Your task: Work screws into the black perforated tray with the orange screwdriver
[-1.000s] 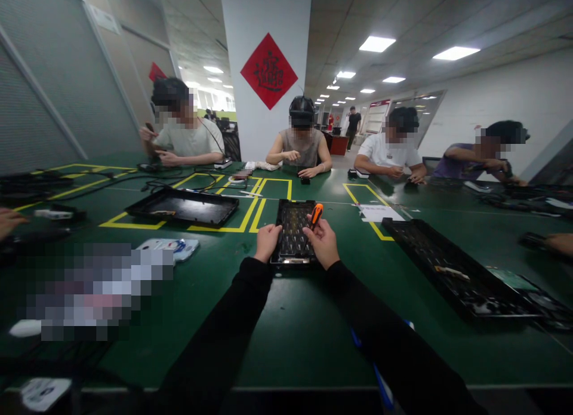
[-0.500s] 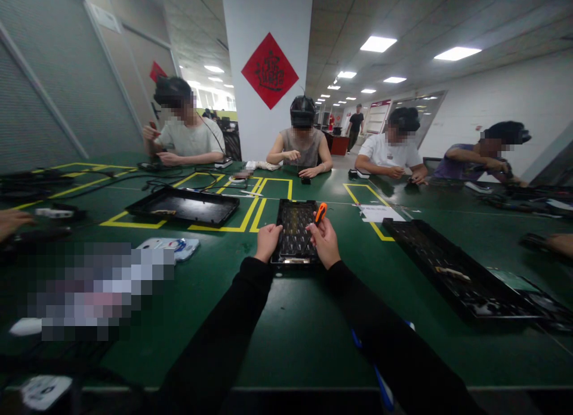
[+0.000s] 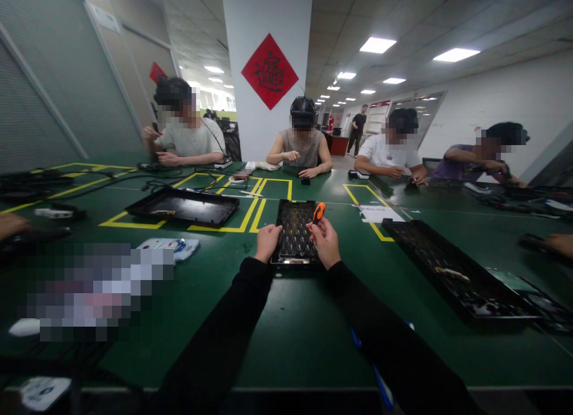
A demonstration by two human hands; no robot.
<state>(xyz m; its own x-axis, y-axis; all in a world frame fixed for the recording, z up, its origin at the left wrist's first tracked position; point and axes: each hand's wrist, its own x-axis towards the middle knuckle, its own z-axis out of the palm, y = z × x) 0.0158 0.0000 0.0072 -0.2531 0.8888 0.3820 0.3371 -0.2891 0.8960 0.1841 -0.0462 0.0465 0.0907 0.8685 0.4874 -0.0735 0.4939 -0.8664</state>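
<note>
Straight ahead on the green table lies a black rectangular casing (image 3: 295,224) with rows of small pale marks inside and a silvery strip at its near end. My left hand (image 3: 267,243) grips the casing's left edge, thumb on the rim. An orange-and-black screwdriver (image 3: 319,213) is pinched in the fingers of my right hand (image 3: 326,243), over the casing's right side. Its handle points up, and its thin shaft slants down toward the casing's inside. Whether the tip touches anything is too small to tell.
Shallow black trays lie left (image 3: 183,207) and right (image 3: 461,271) on the green table (image 3: 286,337). A phone-like item (image 3: 181,249) is left of me, cables (image 3: 111,182) beyond. A paper sheet (image 3: 379,213) is taped down. Several people sit opposite; hands show at both side edges.
The screwdriver handle has tilted very slightly in my right hand. My left hand and the casing stay in place. In the background, a standing person has shifted a little.
</note>
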